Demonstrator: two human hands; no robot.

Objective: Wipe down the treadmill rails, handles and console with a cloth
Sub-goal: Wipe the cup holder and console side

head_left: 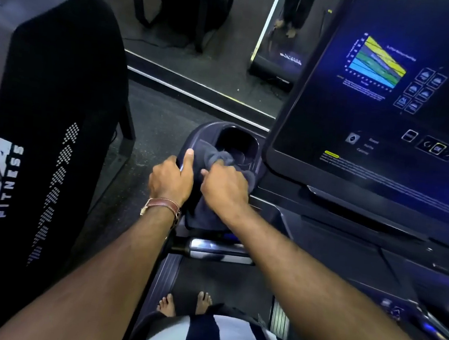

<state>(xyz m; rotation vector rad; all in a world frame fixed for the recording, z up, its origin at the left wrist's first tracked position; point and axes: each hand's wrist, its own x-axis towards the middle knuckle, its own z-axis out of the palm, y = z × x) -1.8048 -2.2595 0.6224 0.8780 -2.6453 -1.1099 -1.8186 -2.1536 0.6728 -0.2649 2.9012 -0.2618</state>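
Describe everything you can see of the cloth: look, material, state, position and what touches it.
The cloth is dark grey-blue and looks soft and thick, like towelling. It is bunched and creased at the near rim of the cup holder, left of the console, and its lower part hangs down below the hands. The right hand grips it from above. The left hand grips the cup holder's outer edge beside it; whether it touches the cloth cannot be told.
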